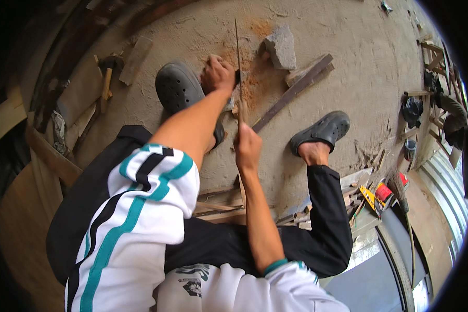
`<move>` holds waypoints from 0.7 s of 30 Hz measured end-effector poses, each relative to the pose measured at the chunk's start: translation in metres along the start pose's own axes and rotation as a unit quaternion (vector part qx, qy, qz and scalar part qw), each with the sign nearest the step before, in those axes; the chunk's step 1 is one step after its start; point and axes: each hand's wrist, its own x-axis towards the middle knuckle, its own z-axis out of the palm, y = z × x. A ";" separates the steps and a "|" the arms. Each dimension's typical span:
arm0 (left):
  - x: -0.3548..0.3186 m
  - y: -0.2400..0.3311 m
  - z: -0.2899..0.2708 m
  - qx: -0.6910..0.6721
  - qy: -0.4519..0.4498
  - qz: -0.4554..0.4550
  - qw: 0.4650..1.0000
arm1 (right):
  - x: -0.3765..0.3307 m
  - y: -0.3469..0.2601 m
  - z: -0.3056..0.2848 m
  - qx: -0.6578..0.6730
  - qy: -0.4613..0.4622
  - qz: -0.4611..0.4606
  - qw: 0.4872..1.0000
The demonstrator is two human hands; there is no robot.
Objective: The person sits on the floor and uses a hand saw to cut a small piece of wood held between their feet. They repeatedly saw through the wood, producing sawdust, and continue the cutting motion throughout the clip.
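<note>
Head view: the person crouches over a concrete floor (348, 57), feet in dark clogs. The left hand (217, 74) is clenched around a small workpiece I cannot make out, pressed to the floor beside the left clog (178, 88). The right hand (248, 147) grips a handsaw (238, 67) standing edge-on just beside it, over orange sawdust (255, 78). Sawing well here likely means straight strokes, firm pinning, fingers clear of the blade.
</note>
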 end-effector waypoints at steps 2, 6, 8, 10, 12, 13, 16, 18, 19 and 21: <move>-0.003 -0.008 -0.006 -0.024 0.040 0.017 0.999 | -0.054 -0.001 -0.022 0.003 -0.002 0.034 0.999; 0.004 0.000 -0.014 -0.031 0.049 0.012 0.998 | -0.138 0.005 -0.050 -0.068 -0.001 -0.009 0.998; -0.003 -0.007 -0.017 -0.026 0.036 0.005 0.999 | -0.121 0.002 -0.043 -0.049 -0.007 0.021 0.999; 0.000 0.001 -0.011 -0.035 0.029 0.013 0.999 | -0.028 -0.002 -0.013 -0.032 -0.010 0.023 0.999; 0.000 0.000 0.001 -0.045 0.035 0.013 0.998 | -0.005 -0.004 -0.006 -0.008 0.001 0.026 1.000; 0.002 -0.004 0.006 -0.043 0.055 0.024 0.997 | -0.013 -0.010 -0.010 0.006 0.006 0.040 0.999; 0.004 -0.009 -0.001 -0.033 0.066 0.014 0.997 | -0.110 0.008 -0.041 -0.071 -0.005 -0.004 0.997; 0.002 -0.008 -0.010 -0.033 0.053 0.009 0.998 | -0.165 -0.007 -0.061 -0.072 -0.023 0.026 0.997; -0.001 -0.001 -0.015 -0.035 0.029 0.001 0.999 | -0.158 -0.003 -0.063 -0.063 -0.024 0.032 0.997; -0.002 -0.011 -0.012 -0.027 0.031 0.009 0.999 | -0.122 0.001 -0.045 -0.054 -0.022 0.046 0.997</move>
